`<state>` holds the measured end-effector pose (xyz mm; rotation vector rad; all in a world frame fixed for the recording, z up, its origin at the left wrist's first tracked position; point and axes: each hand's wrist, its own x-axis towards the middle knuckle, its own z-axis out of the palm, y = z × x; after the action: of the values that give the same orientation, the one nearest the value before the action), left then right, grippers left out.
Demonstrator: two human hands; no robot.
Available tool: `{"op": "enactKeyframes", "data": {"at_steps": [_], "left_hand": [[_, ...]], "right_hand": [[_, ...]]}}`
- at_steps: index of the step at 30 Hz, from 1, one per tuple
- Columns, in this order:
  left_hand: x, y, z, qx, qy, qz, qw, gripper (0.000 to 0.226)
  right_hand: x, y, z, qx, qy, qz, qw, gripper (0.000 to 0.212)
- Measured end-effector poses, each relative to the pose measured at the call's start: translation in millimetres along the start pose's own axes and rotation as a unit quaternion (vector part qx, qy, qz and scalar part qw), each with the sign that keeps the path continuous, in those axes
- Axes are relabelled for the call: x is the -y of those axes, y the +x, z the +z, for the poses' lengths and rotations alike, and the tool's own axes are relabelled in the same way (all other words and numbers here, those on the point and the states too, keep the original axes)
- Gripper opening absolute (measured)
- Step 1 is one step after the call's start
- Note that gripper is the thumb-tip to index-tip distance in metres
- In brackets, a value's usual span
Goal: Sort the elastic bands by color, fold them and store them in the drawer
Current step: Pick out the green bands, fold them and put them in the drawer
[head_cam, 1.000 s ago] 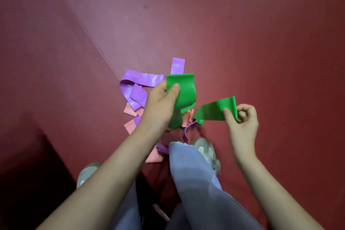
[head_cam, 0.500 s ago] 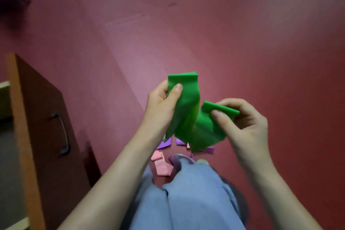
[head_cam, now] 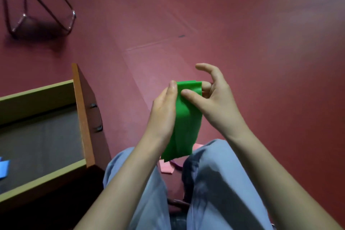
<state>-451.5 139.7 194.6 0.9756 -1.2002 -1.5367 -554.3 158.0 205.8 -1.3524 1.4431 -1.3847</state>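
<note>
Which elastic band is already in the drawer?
The flat blue elastic band, inside the open wooden drawer; the green band is held, the pink band on the floor.

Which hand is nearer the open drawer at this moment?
Left. The left hand holds the green band on the side facing the drawer; the right hand pinches the band's far side, farther from it.
</note>
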Motion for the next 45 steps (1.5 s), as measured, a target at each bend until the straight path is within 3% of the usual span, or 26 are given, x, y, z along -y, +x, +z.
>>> {"op": "enactKeyframes", "data": {"at_steps": [3, 11, 13, 16, 18, 23, 29, 32, 36, 43, 45], "left_hand": [[0, -13, -1, 0.003, 0.039, 0.024, 0.999, 0.025], [-14, -23, -9, -0.027, 0.024, 0.047, 0.998, 0.029], [-17, -26, -10, -0.016, 0.024, 0.055, 0.998, 0.029], [-20, -33, -11, 0.001, 0.011, 0.058, 0.998, 0.027], [-21, -34, -11, 0.009, 0.007, 0.058, 0.998, 0.026], [-24, -35, -12, 0.041, 0.022, 0.047, 0.998, 0.025], [-15, -35, -25, 0.044, 0.033, 0.041, 0.998, 0.020], [-8, -36, -31, 0.053, 0.044, 0.001, 0.998, 0.018], [-3, -39, -33, 0.011, 0.073, -0.038, 0.997, 0.026], [-1, -40, -36, -0.029, 0.011, -0.090, 0.995, 0.013], [2, -41, -34, -0.032, -0.019, -0.106, 0.994, 0.021]], "right_hand": [[5, -8, 0, -0.002, 0.003, 0.018, 1.000, 0.049], [16, -16, -4, -0.006, 0.045, 0.041, 0.998, 0.047], [16, -17, -3, -0.011, 0.024, 0.034, 0.999, 0.041], [20, -18, -2, 0.043, -0.024, 0.037, 0.998, 0.020], [21, -17, -3, 0.066, -0.016, 0.033, 0.997, 0.019], [21, -15, -2, 0.049, -0.008, -0.015, 0.999, 0.031], [29, -14, 3, 0.069, -0.004, -0.048, 0.996, 0.024], [32, -9, 2, 0.059, 0.006, -0.065, 0.996, 0.027], [30, -7, 2, 0.056, 0.002, -0.092, 0.994, 0.026], [8, -23, -3, 0.065, -0.153, -0.220, 0.961, 0.016], [-2, -29, 1, 0.071, -0.205, -0.246, 0.945, 0.016]]}}
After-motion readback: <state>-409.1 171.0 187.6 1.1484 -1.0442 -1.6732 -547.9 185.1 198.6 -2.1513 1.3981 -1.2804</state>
